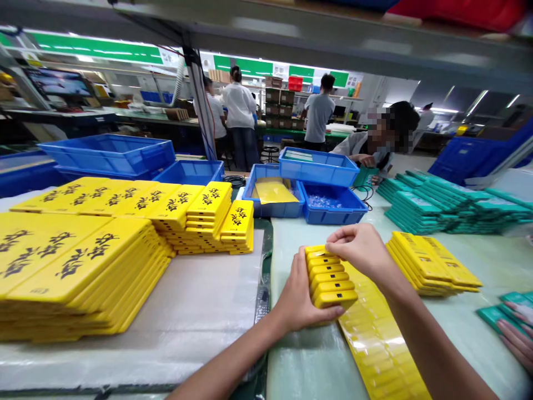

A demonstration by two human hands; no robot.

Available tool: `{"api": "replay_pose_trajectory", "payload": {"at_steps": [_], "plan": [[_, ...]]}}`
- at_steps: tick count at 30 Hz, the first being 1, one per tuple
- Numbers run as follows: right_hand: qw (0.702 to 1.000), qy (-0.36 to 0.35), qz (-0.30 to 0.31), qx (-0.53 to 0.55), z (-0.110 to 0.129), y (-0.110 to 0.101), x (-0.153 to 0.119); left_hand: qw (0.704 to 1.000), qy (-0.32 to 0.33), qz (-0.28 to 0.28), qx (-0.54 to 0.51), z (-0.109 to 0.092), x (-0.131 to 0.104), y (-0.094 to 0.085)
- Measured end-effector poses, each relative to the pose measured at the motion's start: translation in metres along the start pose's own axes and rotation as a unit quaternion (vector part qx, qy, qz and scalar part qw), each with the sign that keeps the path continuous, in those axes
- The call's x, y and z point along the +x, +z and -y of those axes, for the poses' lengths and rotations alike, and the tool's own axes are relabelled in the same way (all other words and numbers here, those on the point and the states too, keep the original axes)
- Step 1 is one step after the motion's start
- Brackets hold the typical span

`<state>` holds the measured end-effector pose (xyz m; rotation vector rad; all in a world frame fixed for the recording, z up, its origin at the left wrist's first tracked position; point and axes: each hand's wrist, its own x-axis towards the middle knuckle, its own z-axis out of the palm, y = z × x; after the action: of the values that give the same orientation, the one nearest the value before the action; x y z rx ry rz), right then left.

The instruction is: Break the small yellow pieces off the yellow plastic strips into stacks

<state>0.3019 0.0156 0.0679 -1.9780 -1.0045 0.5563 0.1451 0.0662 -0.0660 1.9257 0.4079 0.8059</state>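
Observation:
My left hand (pixel 297 300) is wrapped round a stack of yellow power banks (pixel 333 283), flat rounded slabs with a small dark port at the end of each. The stack is tilted so these ends face me. Against the end of the top slab, the fingertips of my right hand (pixel 360 247) are pinched together; a small film-like piece seems to lie there, too small to make out. Under my right forearm runs a glossy yellow sheet (pixel 375 333) with rows of pale marks, perhaps stickers.
Tall piles of yellow slabs with black lettering (pixel 79 255) stand at left. A shorter yellow pile (pixel 428 261) and teal slabs (pixel 449 200) lie at right. Blue bins (pixel 333 203) line the back. Another person's hand (pixel 516 333) holds teal slabs at the right edge; a co-worker (pixel 375 144) leans in opposite.

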Motion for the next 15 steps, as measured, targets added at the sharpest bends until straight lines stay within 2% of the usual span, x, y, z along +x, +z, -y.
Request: {"api": "replay_pose_trajectory", "payload": {"at_steps": [15], "plan": [[1.0,-0.002,-0.013,-0.007,-0.0022,0.006,0.0021,1.0,0.003,-0.004,0.003,0.0009,-0.0005,0.0011]]}}
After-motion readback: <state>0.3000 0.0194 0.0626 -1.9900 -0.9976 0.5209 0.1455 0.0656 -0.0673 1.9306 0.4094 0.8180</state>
